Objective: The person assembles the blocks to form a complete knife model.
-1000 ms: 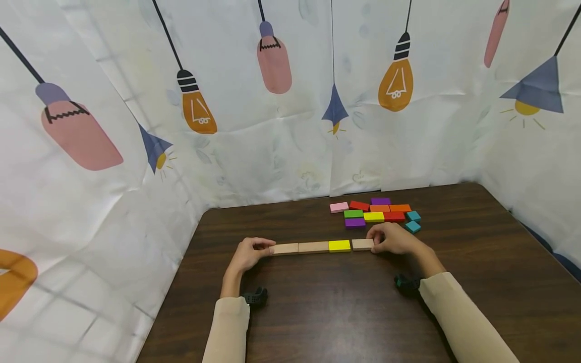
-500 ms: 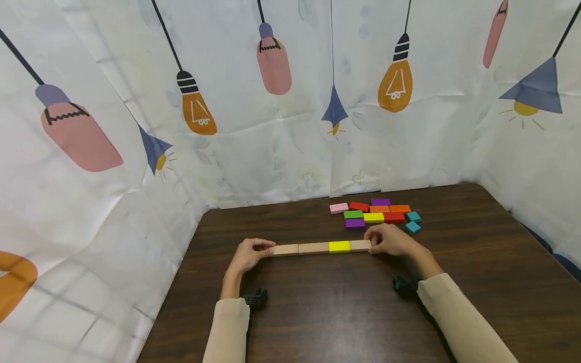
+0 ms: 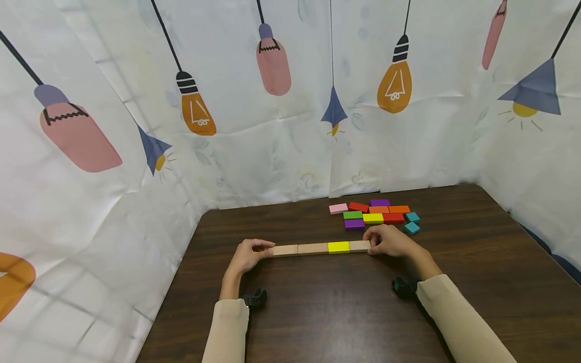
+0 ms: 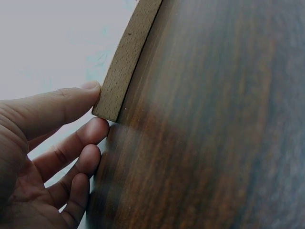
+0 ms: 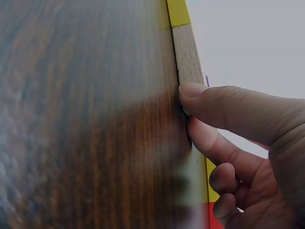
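My left hand [image 3: 247, 254] and right hand [image 3: 390, 241] pinch the two ends of a row of four blocks [image 3: 321, 247] lying flush on the tabletop [image 3: 345, 307]. Eleven coloured blocks [image 3: 375, 215] wait beyond, unplaced; I'd judge the row just started.

yellow block [image 3: 339, 247], tan blocks [image 3: 313, 248], dark brown table [image 3: 336, 312]

We see our left hand [image 3: 247, 254] and right hand [image 3: 391, 240] pinching the ends of a row of flat wooden blocks [image 3: 321, 248] on the dark wooden desk [image 3: 345, 312].
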A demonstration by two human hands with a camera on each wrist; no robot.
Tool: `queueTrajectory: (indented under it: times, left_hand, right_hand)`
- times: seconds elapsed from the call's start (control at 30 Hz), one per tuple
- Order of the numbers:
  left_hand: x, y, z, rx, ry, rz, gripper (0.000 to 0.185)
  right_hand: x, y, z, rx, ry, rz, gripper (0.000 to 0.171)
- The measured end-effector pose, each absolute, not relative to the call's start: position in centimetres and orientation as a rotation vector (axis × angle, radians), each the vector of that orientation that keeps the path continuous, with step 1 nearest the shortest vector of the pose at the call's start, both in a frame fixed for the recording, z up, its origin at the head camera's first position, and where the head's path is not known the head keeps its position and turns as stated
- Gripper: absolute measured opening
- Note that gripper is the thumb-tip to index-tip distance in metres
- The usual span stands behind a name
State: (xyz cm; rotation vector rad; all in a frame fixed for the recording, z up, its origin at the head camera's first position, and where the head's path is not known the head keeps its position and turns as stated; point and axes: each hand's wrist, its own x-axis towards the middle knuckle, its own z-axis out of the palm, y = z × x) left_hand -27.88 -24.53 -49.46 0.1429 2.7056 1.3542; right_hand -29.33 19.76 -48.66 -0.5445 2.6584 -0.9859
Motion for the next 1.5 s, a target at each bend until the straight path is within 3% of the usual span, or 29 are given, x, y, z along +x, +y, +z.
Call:
queueTrajectory:
  times: [1.5]
  left_hand:
    - [-27.9,-24.7,-49.5,0.166,2.716,1.333,0.018]
  right_hand:
    - [-29.6,21.0,-48.8,-0.496,2.765,-1.119,0.024]
